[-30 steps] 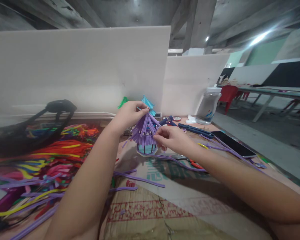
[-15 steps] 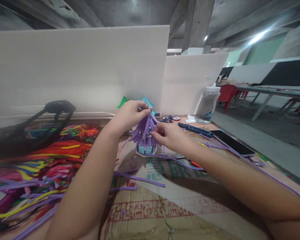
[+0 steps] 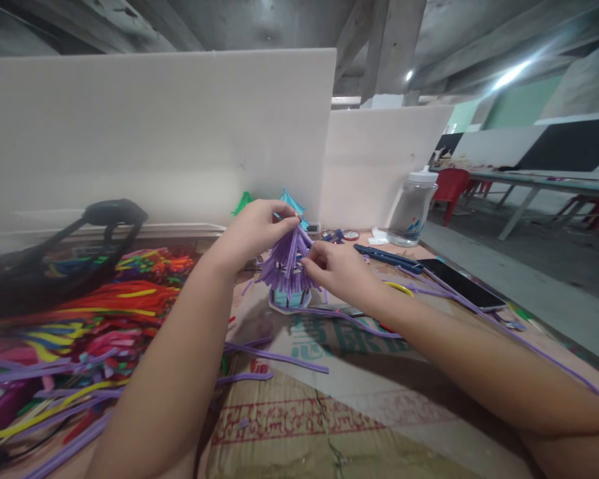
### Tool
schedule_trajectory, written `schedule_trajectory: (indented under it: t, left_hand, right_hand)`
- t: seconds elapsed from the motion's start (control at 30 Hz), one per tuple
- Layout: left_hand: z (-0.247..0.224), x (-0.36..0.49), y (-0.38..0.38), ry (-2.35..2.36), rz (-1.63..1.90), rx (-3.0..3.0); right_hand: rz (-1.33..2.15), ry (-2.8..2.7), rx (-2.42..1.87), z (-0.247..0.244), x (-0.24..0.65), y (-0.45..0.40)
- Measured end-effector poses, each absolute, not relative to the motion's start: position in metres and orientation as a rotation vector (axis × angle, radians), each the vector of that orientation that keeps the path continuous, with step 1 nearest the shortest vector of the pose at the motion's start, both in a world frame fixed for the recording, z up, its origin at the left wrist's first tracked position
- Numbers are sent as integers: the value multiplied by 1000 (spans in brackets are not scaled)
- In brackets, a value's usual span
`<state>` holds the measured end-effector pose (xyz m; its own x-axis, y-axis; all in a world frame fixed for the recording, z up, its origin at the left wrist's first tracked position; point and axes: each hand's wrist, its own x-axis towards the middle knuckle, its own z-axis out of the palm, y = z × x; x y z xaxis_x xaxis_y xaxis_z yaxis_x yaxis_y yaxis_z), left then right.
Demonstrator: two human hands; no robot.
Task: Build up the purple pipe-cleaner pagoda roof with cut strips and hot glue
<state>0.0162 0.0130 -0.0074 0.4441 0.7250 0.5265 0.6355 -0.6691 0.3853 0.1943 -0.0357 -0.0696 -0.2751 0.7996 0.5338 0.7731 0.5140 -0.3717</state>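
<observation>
A small tiered pavilion model (image 3: 288,256), its roofs made of purple pipe cleaners, stands upright on a pale blue base (image 3: 289,299) in the middle of the table. My left hand (image 3: 264,226) is closed on the peak of the upper roof, thumb and fingertips pinched together there. At the roof's right side, my right hand (image 3: 332,261) is closed too, its fingertips pressed on the purple pipe cleaners near the eave. Both hands hide parts of the roof. A purple pipe cleaner (image 3: 349,318) lies along the table in front of the base.
Colourful pipe cleaners (image 3: 114,299) are heaped at the left beside a black object (image 3: 110,219). To the right lie a dark blue cutter (image 3: 389,257) and a phone (image 3: 462,285), with a clear bottle (image 3: 412,209) behind. White panels (image 3: 170,133) stand at the back. Green and blue roofs show behind my left hand.
Both hands keep nearly the same place on the purple roof. The whole view has shifted slightly, and a little more of a yellow strip shows beyond my right forearm.
</observation>
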Motion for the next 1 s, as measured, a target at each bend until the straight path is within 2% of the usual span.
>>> schedule_trajectory:
  t: [0.4,0.47,0.6,0.7,0.87,1.0]
  left_hand:
    - [-10,13,17,1212,1017,2549]
    - [-11,12,19,1228,1028,2539]
    - [-9,10,18,1220,1156,2510]
    - [-3,11,8,1062,1275,2619]
    - [2,20,-9,770,1006,2711]
    - [-1,24,-11,828,895,2577]
  right_hand:
    - [1,-2159,-1318,-65,202,-43]
    - [219,-2138,-1299,-60,208,-42]
    - [922,-1918,-1158,-44,220,-40]
    - [1196,-1738,-1019,-34,224,-40]
    - [1487,-1607,-801,-30,225,-43]
    - [1361,-1546,-700,-33,227,-39]
